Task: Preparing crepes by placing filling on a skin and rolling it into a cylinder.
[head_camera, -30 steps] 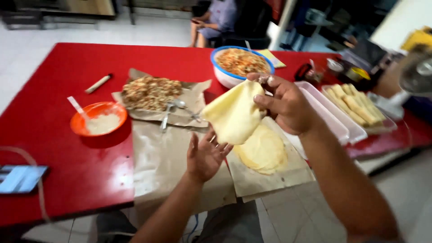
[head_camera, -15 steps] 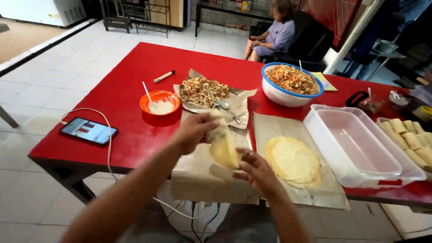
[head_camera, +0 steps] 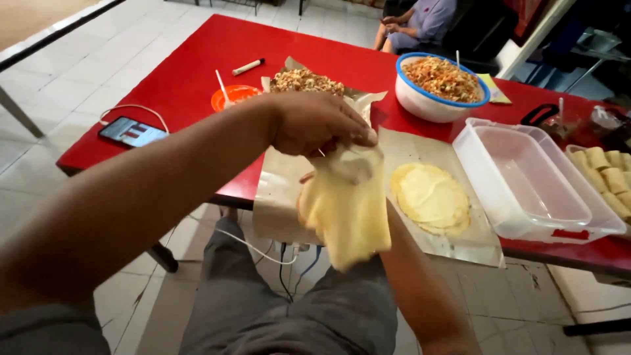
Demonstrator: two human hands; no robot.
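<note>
My left hand (head_camera: 315,121) pinches the top edge of a thin, pale yellow wrapper sheet (head_camera: 348,213), which hangs over the near edge of the red table (head_camera: 190,59). My right hand (head_camera: 306,181) is under the sheet and almost fully covered, with only a fingertip showing at its left side. To the right, a stack of round yellow wrappers (head_camera: 430,197) lies on brown paper (head_camera: 460,246). A heap of chopped filling (head_camera: 305,82) sits on another paper behind my left hand.
A blue-rimmed white bowl (head_camera: 430,105) of filling stands at the back, with a clear plastic container (head_camera: 526,177) and a tray of rolled pieces (head_camera: 608,171) to the right. An orange bowl (head_camera: 233,98) and a phone (head_camera: 131,131) lie left. A person (head_camera: 420,20) sits beyond.
The wrapper sheet has been lifted off the stack and brought over the table's near edge. My left hand has moved on top of it, and my right hand is now under it.
</note>
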